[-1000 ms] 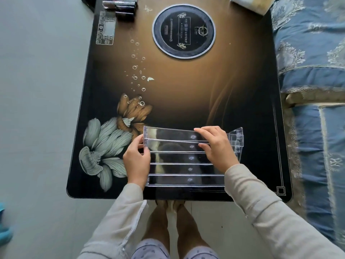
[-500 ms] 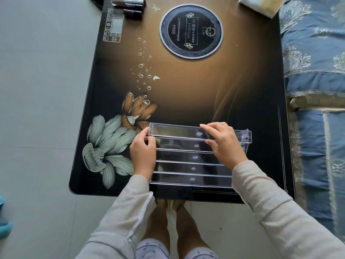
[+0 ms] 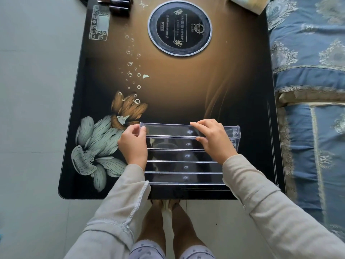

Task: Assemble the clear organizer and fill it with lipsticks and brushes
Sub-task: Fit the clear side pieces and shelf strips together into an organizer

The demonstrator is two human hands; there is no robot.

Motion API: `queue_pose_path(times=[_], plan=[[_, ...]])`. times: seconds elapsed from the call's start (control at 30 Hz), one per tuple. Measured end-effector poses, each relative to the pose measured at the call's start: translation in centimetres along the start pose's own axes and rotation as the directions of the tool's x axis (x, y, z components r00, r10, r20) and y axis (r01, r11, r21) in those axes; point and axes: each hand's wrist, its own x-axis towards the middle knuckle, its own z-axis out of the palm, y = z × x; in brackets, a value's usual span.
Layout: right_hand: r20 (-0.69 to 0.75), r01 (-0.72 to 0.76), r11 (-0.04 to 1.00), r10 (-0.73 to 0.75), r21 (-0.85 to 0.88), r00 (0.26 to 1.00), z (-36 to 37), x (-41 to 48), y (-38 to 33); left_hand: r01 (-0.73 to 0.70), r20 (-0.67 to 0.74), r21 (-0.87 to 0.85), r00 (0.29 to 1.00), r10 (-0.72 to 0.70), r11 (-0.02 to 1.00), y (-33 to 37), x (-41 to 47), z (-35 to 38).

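A clear plastic organizer (image 3: 183,166) with several long stepped tiers lies on the dark table near its front edge. My left hand (image 3: 133,144) pinches the left end of the top clear strip (image 3: 168,130). My right hand (image 3: 212,140) grips the same strip toward its right end, fingers over its top edge and thumb under it. The organizer's clear right side panel (image 3: 236,134) shows past my right hand. Several lipsticks (image 3: 116,2) lie in a dark stack at the table's far left corner, cut off by the frame. I see no brushes.
The glossy table (image 3: 186,86) carries a round black plate (image 3: 180,28), a printed control panel (image 3: 99,23) and flower art. A pale box (image 3: 248,3) sits at the far right corner. A blue patterned sofa (image 3: 309,90) borders the right side; grey floor lies left.
The top strip, tilted above the tiers a second ago, now lies level along the organizer's far edge. Both hands stay on it. The camera shifted, so the table sits further right in view.
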Motion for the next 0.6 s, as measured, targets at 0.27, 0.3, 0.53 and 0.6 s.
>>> queue_pose_path(times=[0.27, 0.3, 0.53, 0.6], plan=[[-0.01, -0.021, 1.0, 0.022, 0.013, 1.0, 0.08, -0.27, -0.06, -0.07, -0.015, 0.057, 0.997, 0.07, 0.996, -0.05, 0.09, 0.36], [-0.009, -0.024, 1.0, 0.024, 0.018, 1.0, 0.07, -0.28, 0.02, -0.077, -0.016, 0.058, 0.997, 0.078, 0.995, -0.06, 0.06, 0.42], [-0.008, -0.026, 0.999, 0.027, 0.045, 1.0, -0.04, -0.4, 0.39, -0.102, -0.035, 0.064, 0.994, 0.104, 0.993, -0.18, -0.06, 0.77], [-0.015, -0.03, 0.999, 0.031, 0.045, 0.999, 0.02, -0.52, 0.26, -0.105, -0.036, 0.066, 0.994, 0.108, 0.992, -0.23, -0.07, 0.84]])
